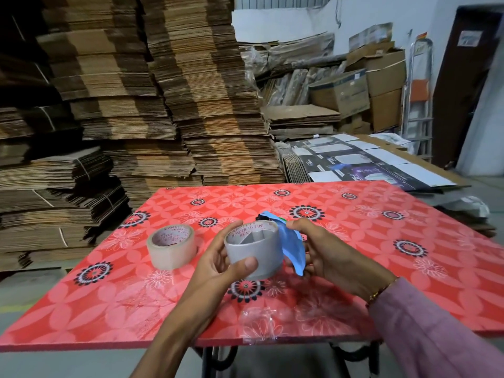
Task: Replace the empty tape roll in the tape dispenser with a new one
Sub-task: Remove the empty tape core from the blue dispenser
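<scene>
empty core (255,255) gripped by left hand (218,264) fingers | blue dispenser (291,248) held by right hand (327,255), apparently | new roll (171,246) left on surface (381,241) | risk: core jammed on hub, dispenser slipped

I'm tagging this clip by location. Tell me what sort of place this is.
Probably a packaging storeroom or warehouse corner. Tall stacks of flattened cardboard sheets fill the back, printed carton blanks and used boxes lie to the right, and a tape roll waits on the red table.
</scene>
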### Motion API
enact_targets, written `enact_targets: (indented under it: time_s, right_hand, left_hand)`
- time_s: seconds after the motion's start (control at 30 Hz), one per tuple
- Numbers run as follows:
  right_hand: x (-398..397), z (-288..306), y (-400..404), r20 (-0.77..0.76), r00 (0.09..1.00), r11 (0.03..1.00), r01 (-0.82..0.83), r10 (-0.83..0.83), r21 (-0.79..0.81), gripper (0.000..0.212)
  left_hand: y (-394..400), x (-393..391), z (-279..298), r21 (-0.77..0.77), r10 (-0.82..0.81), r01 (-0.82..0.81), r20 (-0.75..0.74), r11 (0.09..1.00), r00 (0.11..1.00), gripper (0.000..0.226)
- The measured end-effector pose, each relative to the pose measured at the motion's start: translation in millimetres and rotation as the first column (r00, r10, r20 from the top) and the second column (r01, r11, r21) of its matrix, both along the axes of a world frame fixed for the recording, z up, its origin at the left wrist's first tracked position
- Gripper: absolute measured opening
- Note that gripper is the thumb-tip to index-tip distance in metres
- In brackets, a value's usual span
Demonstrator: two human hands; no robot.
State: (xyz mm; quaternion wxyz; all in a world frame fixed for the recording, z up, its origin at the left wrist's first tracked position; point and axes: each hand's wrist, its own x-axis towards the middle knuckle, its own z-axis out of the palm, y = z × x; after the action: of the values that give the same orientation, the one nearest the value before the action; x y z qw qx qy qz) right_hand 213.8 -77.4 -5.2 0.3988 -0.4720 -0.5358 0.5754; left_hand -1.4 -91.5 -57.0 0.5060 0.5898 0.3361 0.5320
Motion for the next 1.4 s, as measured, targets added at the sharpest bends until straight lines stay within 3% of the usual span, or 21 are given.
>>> enact_targets:
  time_s: [0.3,0.4,0.5,0.8,0.9,1.03,1.13,1.27,1.4]
  right_hand:
    - [7.0,-14.6,2.5,0.022,0.999,0.985,-0.034,0.031,0.168,0.017]
    - [10.3,-18.2,5.7,0.046,0.998,0.983,-0.054,0.046,0.173,0.038]
    - [12.3,-22.5,7.5,0.044,0.998,0.984,-0.061,0.055,0.167,0.046]
    - [9.7,-33.7,7.6,0.008,1.0,0.995,0.003,-0.004,0.1,0.02]
    - [10.7,-32.7,7.5,0.025,0.999,0.997,0.018,-0.02,0.079,0.021]
    - [13.9,-36.2,9.4,0.018,0.999,0.998,0.038,-0.038,0.042,0.021]
    - [16.6,-37.1,10.4,0.012,0.999,0.999,0.05,-0.05,0.018,0.025]
    - [19.7,-36.7,14.9,0.047,0.996,0.997,0.077,-0.077,0.001,0.024]
    - [25.6,-36.9,24.0,0.111,0.99,0.996,0.091,-0.092,0.019,0.023]
  left_hand:
    - [3.8,-5.7,-6.9,0.047,0.077,-0.077,0.004,0.996,0.997,0.089]
    - [5.8,-6.5,-6.8,0.054,0.102,-0.102,-0.004,0.993,0.995,0.087]
    - [6.6,-5.3,-6.5,0.084,0.126,-0.121,-0.044,0.989,0.991,0.087]
    - [6.7,-1.7,3.3,0.15,0.089,-0.065,-0.158,0.987,0.983,0.097]
    - [7.5,2.3,14.9,0.151,0.125,-0.117,-0.046,0.982,0.991,0.097]
    - [19.2,3.9,24.0,0.047,0.211,-0.229,0.247,0.972,0.946,0.102]
    - [19.9,1.3,21.9,-0.047,0.179,-0.174,0.374,0.984,0.91,0.103]
    - [12.2,-0.2,3.4,-0.128,0.143,-0.1,0.399,0.987,0.905,0.106]
    - [1.9,-1.5,-14.1,-0.088,0.145,-0.129,0.199,0.988,0.969,0.094]
